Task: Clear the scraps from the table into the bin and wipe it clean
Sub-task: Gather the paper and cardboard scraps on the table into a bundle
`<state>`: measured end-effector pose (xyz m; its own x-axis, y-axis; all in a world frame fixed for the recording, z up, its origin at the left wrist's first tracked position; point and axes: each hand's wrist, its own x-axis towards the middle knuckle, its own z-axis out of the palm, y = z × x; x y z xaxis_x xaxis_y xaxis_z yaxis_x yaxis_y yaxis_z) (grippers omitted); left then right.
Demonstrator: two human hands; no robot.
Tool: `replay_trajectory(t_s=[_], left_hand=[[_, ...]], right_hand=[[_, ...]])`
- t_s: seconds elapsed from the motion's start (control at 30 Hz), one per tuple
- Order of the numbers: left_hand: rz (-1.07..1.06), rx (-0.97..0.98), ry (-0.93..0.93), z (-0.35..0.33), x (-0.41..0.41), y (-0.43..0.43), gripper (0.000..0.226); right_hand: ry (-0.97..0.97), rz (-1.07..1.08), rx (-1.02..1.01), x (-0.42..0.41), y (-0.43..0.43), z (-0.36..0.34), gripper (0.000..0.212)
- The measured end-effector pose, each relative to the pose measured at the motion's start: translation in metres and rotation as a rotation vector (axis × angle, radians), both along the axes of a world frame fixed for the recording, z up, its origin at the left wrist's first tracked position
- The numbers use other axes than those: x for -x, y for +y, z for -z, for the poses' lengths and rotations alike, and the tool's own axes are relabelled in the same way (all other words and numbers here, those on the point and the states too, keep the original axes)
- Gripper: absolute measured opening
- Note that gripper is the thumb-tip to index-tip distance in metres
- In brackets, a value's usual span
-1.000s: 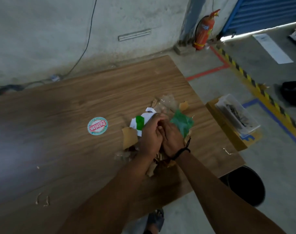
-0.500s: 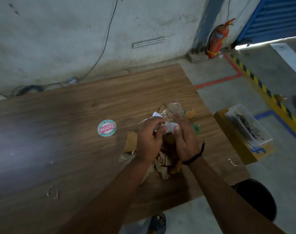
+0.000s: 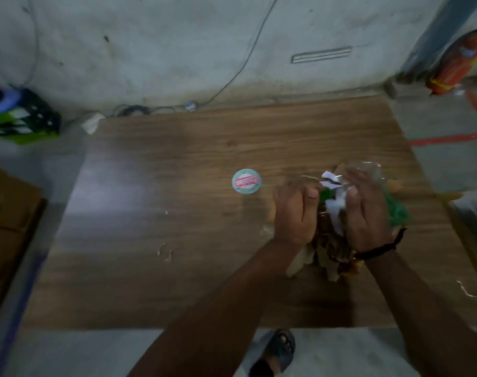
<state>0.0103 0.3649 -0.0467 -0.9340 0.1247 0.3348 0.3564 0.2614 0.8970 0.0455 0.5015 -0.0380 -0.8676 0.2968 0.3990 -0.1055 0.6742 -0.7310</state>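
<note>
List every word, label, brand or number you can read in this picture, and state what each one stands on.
Nothing reads clearly; the whole picture is blurred.
Round teal disc on the table: lettering on a red band, too blurred to read.
Fire extinguisher: blue label, too blurred to read.
Green box on the floor: pale markings, unreadable.
Scraps gathered between the left hand and right hand: no print visible.

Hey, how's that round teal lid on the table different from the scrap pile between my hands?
The round lid lies flat, alone and untouched; the scrap pile is gathered between the left hand and right hand. The lid is one neat teal disc with a red-and-white label; the pile is a crumpled mix of white paper, green bits, brown card and clear plastic. Both are on the wooden table.
</note>
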Motion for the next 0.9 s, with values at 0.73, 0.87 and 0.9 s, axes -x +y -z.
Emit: replay_trajectory(t_s=[0.73,0.87,0.9], left_hand=[[-0.414,-0.066,-0.464,0.057,-0.017,-0.318,0.038],[-0.408,0.002,-0.512,0.061,-0.017,-0.339,0.043],[-0.409,-0.019,-0.517,0.061,-0.016,-0.34,0.044]], right_hand=[[-0.485,-0.825,-0.482,0.103,-0.304,0.078,0.051],[-0.333,-0.919,-0.542,0.057,-0.304,0.08,0.049],[-0.287,-0.938,-0.554,0.046,-0.303,0.084,0.055]])
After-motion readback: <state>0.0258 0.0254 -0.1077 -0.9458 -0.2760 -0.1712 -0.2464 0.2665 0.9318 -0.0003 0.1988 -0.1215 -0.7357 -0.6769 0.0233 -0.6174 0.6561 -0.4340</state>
